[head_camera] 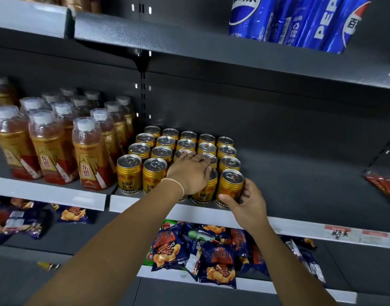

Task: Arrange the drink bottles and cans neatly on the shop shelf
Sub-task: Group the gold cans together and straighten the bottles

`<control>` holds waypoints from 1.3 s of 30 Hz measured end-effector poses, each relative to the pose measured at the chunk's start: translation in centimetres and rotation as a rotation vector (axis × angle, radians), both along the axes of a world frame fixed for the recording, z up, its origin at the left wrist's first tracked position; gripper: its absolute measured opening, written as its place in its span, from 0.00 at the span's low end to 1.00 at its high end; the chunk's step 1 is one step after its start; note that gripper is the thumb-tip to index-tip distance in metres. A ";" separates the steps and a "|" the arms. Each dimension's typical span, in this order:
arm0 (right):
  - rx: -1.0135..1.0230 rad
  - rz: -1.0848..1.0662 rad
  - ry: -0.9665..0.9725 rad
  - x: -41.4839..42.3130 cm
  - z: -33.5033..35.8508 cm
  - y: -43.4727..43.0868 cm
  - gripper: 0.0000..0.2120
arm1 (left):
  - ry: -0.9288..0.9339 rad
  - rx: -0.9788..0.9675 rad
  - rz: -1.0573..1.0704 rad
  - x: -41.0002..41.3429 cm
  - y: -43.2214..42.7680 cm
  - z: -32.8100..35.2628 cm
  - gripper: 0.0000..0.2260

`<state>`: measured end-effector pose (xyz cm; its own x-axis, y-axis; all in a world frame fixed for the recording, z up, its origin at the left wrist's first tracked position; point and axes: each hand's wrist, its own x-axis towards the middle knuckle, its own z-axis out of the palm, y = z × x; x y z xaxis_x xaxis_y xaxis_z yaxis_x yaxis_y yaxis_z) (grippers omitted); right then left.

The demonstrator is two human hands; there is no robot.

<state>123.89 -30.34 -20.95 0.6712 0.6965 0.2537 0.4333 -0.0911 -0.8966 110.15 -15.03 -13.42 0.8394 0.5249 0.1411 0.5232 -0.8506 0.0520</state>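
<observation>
Gripping now: my right hand (249,202) is clenched round the end can (230,186), thumb on its face, fingers curled behind its right side.
Left hand: my left hand (189,173) lies flat with relaxed fingers on the tops of the cans next to the end can; it grasps nothing.
End can, place: front right corner of the can block (165,142), at the front edge of the shelf (145,203), upright. I cannot tell whether it touches the can to its left or only stands just beside it.
Can block: five columns, about five rows deep, tops level, rows fairly straight. The cans under my left hand are partly hidden.
Bottles: the bottles (88,151) stand upright in rows on the left section of the shelf, caps on, front row near the front edge, labels mostly forward.
Done, in my judgement: most of the work. Both kinds are stood up and grouped apart.
Left, in my judgement: squaring the end can with the front row, checking the hidden cans, and turning any stray labels outward.
Right end of shelf: a red packet (384,184) lies there, well apart from the cans.
Other stock: blue cola packs (295,18) on the shelf above, snack bags (211,257) lying loose on the shelf below.
</observation>
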 end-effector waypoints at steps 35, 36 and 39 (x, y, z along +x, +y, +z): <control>0.085 0.011 0.239 2.1 3.8 0.3 0.42 | -0.131 -0.158 0.033 -0.9 0.2 2.3 0.24; 0.058 0.019 0.207 2.4 4.3 1.0 0.38 | -0.144 -0.127 0.049 -1.1 0.6 2.7 0.25; -0.097 0.050 -0.003 3.1 5.6 3.1 0.31 | -0.127 -0.072 0.125 -2.7 2.0 3.3 0.26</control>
<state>126.97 -27.25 -15.36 0.6341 0.7508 0.1853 0.4424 -0.1557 -0.8832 107.47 -13.05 -10.11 0.7450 0.6364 0.1998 0.6099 -0.7712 0.1824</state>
